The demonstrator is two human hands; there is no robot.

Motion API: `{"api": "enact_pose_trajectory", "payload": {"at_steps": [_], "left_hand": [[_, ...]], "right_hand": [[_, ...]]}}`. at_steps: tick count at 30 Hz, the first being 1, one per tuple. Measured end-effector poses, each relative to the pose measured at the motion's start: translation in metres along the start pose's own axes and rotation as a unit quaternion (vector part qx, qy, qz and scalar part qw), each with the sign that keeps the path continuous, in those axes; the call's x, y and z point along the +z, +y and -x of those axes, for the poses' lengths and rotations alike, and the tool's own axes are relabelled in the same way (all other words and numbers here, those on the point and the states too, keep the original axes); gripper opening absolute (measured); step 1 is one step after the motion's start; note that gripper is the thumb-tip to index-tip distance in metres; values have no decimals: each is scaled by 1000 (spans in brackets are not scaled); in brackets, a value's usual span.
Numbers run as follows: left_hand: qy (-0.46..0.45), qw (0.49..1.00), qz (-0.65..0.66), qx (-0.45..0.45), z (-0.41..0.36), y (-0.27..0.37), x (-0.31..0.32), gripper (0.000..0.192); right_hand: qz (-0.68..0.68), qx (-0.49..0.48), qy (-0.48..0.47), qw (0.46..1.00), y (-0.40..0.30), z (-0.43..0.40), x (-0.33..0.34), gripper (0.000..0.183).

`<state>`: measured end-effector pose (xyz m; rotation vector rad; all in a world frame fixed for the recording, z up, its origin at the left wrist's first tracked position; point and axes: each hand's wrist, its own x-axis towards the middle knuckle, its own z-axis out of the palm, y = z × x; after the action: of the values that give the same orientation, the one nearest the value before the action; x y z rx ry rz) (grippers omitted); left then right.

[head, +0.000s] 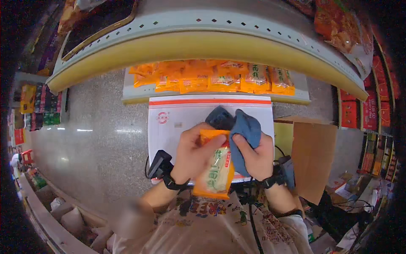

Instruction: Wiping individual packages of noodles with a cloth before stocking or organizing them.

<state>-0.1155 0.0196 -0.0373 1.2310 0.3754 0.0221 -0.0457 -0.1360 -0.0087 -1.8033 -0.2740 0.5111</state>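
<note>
My left hand (196, 152) grips an orange plastic packet of noodles (219, 168) with a clear window, its thumb across the top of the packet. Bunched in my right hand (257, 155) is a blue cloth (245, 127), held against the packet's upper right edge. Behind both hands, a dark part that may belong to the same cloth (219, 118) shows. A white carton (174, 136) with a red stripe lies beneath the hands. Beyond it, many similar orange packets (222, 81) lie in a row on a low shelf.
A yellow-edged shelf (203, 47) arches above the packets. An open cardboard flap (312, 158) stands right of the carton. Speckled floor (95, 127) stretches to the left. Red boxes (349, 111) stand on shelving at the right, and other goods (41, 104) at the left.
</note>
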Motion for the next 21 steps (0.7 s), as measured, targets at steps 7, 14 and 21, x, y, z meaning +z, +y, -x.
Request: {"api": "enact_pose_trajectory", "payload": {"at_steps": [7,14,21], "left_hand": [[95,993,-2,66,2,0,-4,9],[34,987,92,128,-14,23,-1,25],[-2,959,283,17,-42,20,0,30]], "right_hand": [[-15,61,-95,993,0,11,10,16],[-7,-52,-30,998,-30,-21,4,10],[-19,-69,-171,983,-42,-80,-6,19]]}}
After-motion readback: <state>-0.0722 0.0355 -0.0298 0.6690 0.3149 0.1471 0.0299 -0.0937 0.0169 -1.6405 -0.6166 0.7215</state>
